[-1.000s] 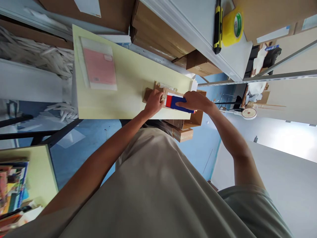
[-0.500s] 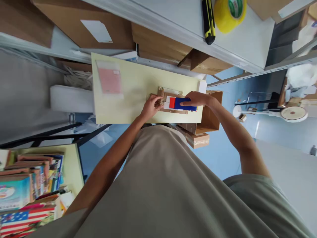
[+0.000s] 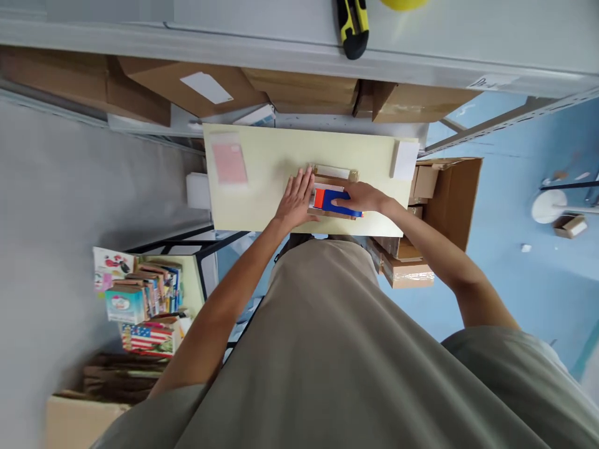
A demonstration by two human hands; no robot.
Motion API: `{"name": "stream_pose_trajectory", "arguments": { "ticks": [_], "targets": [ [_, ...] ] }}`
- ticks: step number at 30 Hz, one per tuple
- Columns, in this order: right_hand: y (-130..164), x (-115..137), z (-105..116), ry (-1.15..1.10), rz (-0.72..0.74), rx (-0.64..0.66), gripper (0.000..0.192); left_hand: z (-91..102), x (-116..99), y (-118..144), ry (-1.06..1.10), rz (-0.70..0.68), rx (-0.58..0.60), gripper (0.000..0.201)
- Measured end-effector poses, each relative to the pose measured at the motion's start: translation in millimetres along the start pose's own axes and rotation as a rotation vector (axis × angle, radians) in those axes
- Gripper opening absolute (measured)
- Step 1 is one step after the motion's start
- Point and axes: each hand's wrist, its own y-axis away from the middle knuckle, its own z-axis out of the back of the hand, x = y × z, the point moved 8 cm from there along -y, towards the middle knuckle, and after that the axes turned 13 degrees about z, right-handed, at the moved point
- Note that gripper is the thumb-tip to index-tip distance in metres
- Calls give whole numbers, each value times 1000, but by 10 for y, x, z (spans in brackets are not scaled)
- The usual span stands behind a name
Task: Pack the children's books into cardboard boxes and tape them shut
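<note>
Left hand (image 3: 296,202) has gone from curled, pinching fingers to a flattened palm since the earlier frame, and the head view has swung, bringing more of the books (image 3: 152,290) at near left into sight. Left hand: open, fingers extended together toward the far side, set against the left end of a small cardboard box (image 3: 331,180); pressure cannot be told. Right hand (image 3: 365,196): closed around a blue and red block (image 3: 331,197), thumb across its top, red end facing left. Block lies over the cardboard box, between the hands, near the middle of a pale yellow table (image 3: 266,206); how far it sits inside is unclear. Pink pad (image 3: 229,163) at the table's left end; white box (image 3: 405,160) at its far right corner. Shelf (image 3: 421,43) beyond bears a yellow and black cutter (image 3: 354,37). Large open carton (image 3: 453,206) stands right of the table.
</note>
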Motion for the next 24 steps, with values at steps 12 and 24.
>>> {"name": "stream_pose_trajectory", "arguments": {
  "ticks": [12,24],
  "targets": [
    [544,-411,218,1,10,84,60,19,-45,-52,-80,119,-2,146],
    [1171,-1364,228,100,-238,84,74,6,-118,-71,-125,182,20,161]
  ]
}}
